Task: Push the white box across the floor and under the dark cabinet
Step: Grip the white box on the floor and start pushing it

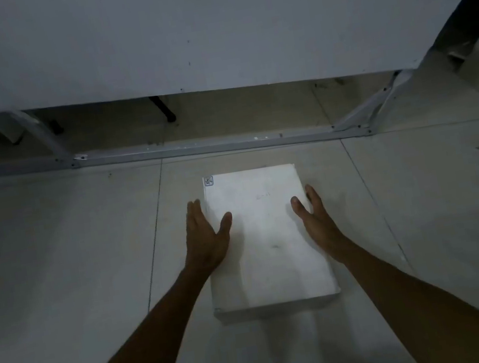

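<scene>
A flat white box lies on the tiled floor in the middle of the head view, with a small label at its far left corner. My left hand clasps its left side, thumb on top and fingers down the edge. My right hand holds the right side the same way. The dark grey cabinet fills the top of the view, its lower edge raised off the floor. The box's far end stops a little short of the cabinet.
A grey metal rail runs along the floor across the front of the gap, between the box and the space under the cabinet. Slanted metal braces and black legs stand inside the gap. Floor tiles spread to both sides.
</scene>
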